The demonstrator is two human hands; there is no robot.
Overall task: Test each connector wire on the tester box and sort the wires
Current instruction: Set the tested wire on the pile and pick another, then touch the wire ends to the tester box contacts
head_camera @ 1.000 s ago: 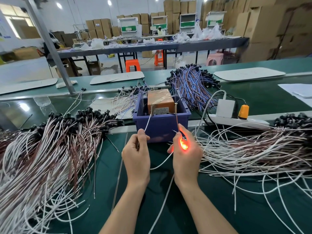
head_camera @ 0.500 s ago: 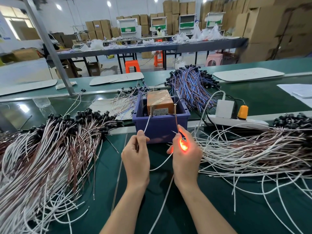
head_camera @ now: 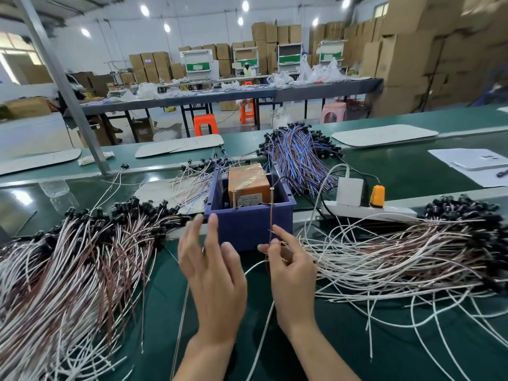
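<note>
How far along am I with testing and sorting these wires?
Done: a big pile of wires lies on your left, apparently sorted. In hand: your right hand pinches one brown wire up at the tester box in the blue bin; your left hand is open. Left: a large pile on your right, plus a blue-and-red bundle behind.

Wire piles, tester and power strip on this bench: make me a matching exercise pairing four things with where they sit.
Things:
1. blue-and-red wires
2. tester
3. power strip
4. left hand

Places:
A. inside the purple bin
B. right of the bin
C. behind the bin
D. open, in front of the bin

Pairs: 1-C, 2-A, 3-B, 4-D
</note>
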